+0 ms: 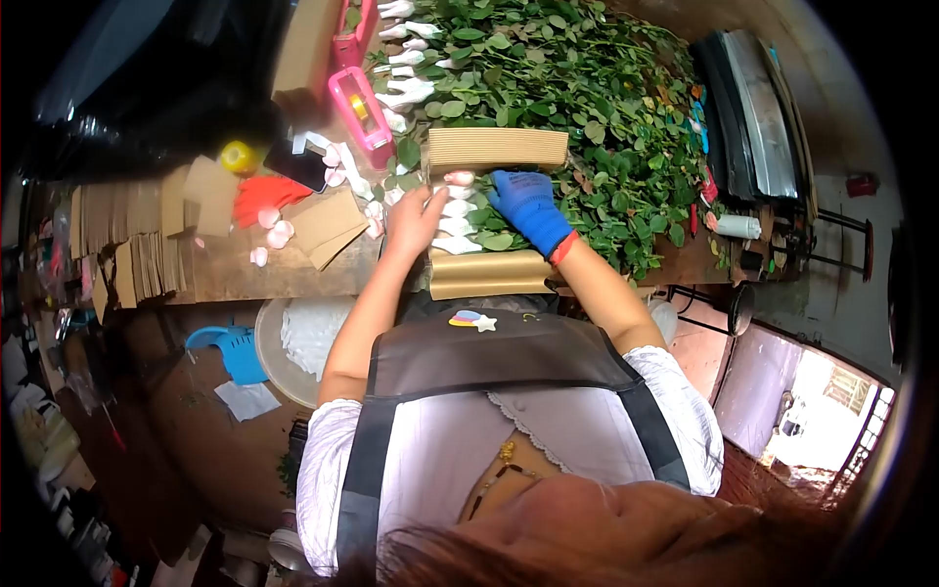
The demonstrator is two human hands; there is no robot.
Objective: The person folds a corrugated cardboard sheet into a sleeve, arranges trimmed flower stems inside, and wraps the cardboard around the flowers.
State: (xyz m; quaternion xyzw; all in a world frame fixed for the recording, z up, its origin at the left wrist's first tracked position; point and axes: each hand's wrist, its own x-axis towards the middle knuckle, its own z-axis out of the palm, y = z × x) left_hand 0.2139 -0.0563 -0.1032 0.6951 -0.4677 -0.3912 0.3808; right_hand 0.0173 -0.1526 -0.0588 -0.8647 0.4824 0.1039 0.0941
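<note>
My bare left hand is at the head end of a row of roses, its fingers stretched out against the flower heads. These roses lie side by side, most with white-covered heads; the farthest head is pinkish. My right hand, in a blue knitted glove with a red band at the wrist, closes on the leafy stems by the pinkish rose; leaves partly hide its fingertips. The row lies between two upright sides of a corrugated cardboard wrap: the far side shows ribs, the near side is smooth.
A big pile of leafy rose stems covers the table's back and right. At left are pink tape dispensers, a phone, yellow tape, loose petals and stacked cardboard pieces. Below stands a tub of white material.
</note>
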